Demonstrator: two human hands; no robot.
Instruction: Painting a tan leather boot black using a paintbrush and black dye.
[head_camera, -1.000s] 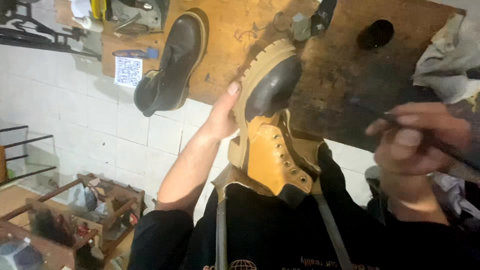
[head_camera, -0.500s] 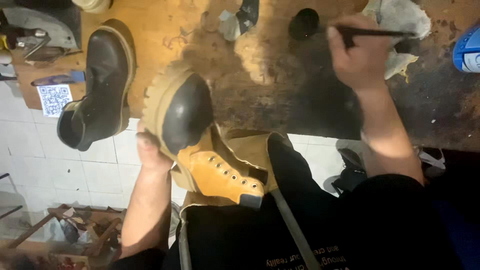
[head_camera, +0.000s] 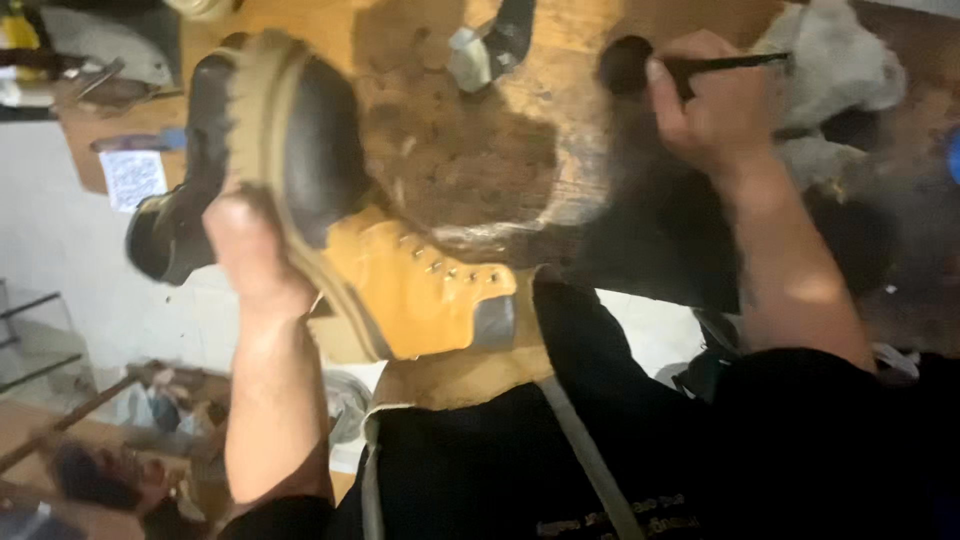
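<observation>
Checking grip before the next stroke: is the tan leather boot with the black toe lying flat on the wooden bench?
No, the left hand holds the tan leather boot raised above the wooden bench.

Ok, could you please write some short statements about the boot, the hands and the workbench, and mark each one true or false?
1. The left hand grips the tan boot by its sole. True.
2. The toe of the tan boot is white. False: the toe is dark, almost black.
3. The right hand holds a thin dark brush. True.
4. The right hand rests on the tan boot. False: it is apart from it, over the wooden workbench, near a small dark round pot.
5. A second, dark boot lies on the workbench behind the tan one. True.
</observation>
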